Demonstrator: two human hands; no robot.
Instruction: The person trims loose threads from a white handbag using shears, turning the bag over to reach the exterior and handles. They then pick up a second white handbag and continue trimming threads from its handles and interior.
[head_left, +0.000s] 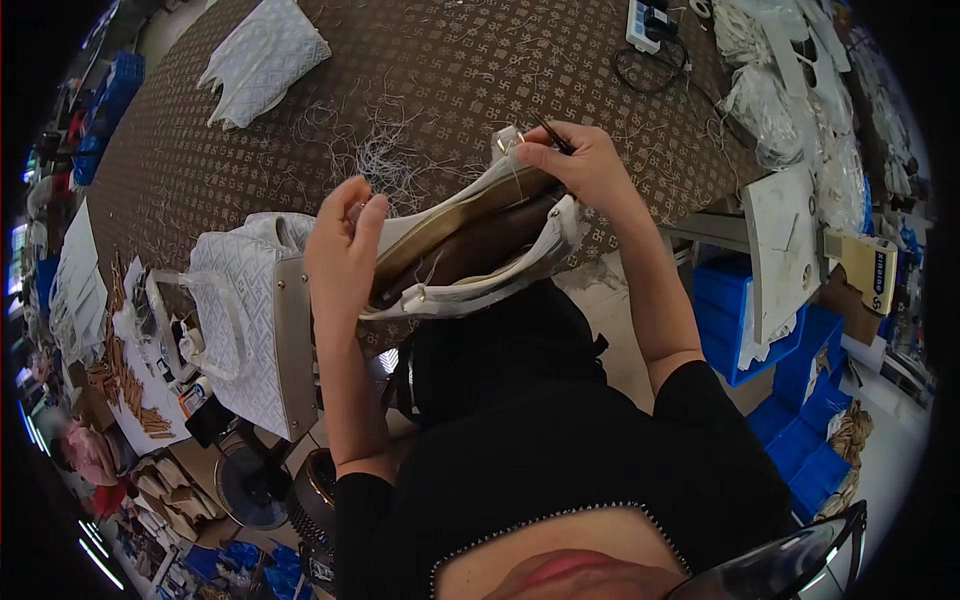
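A pale handbag (490, 292) gapes open in front of my body, showing its dark brown and tan lining. My right hand (588, 168) is closed at the far right of the bag's rim, with thumb and fingers on the edge beside a gold ring fitting (512, 143). A thin dark pointed tool (553, 135) sticks out from between those fingers. At the bag's left end is my left hand (345, 240), its thumb and fingers curled together; what they hold, if anything, is hidden. Loose thread ends (432, 268) hang at the bag's mouth.
Another white patterned bag (245, 315) stands to my left, and a folded one (265, 62) lies at the far left. Thread scraps (385, 160) litter the brown patterned tabletop (440, 70). A power strip (643, 25) sits far right; a blue crate (722, 310) stands below, right.
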